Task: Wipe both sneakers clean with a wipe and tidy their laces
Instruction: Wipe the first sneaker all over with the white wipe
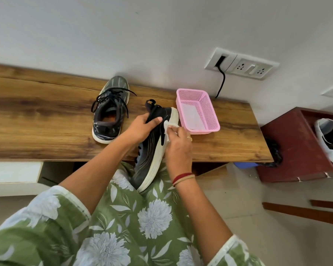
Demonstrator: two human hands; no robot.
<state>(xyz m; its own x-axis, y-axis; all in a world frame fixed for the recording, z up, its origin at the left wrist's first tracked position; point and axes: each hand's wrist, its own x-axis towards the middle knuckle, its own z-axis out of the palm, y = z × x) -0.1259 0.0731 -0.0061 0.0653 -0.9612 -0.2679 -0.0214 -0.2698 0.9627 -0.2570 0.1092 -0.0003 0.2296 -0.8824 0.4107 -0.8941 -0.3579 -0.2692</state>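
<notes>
While a long wooden counter (46,116) with dark grain runs along a plain pale wall (123,35), a person in a green floral garment (123,227) leans over it, cleaning footwear. At left on the counter, one dark sneaker (110,110) stands upright on its white sole, toe toward the wall, its black laces (112,96) loose and spilling over both sides. Next, the left hand (140,127) grips the second sneaker (152,148) at its collar, fingers curled around the opening and thumb laid across the dark upper; the shoe is tilted on its side, heel over the counter near the basket and toe hanging past the front edge above the person's lap. Just right of it, the right hand (178,150), with a ring and red and tan bangles at the wrist, pinches a white wipe (168,129) between bunched fingertips and presses it against the sneaker's side near the heel, by the white midsole. Beyond, a pink plastic basket (210,112) sits on the counter, holding something white and flat. Above it, a white wall socket panel (246,64) carries a black cable (221,81) down behind the counter. At far right, a dark red box (288,143) on the tiled floor (238,208) holds a white shoe (329,143). No brand names or writing can be read.
</notes>
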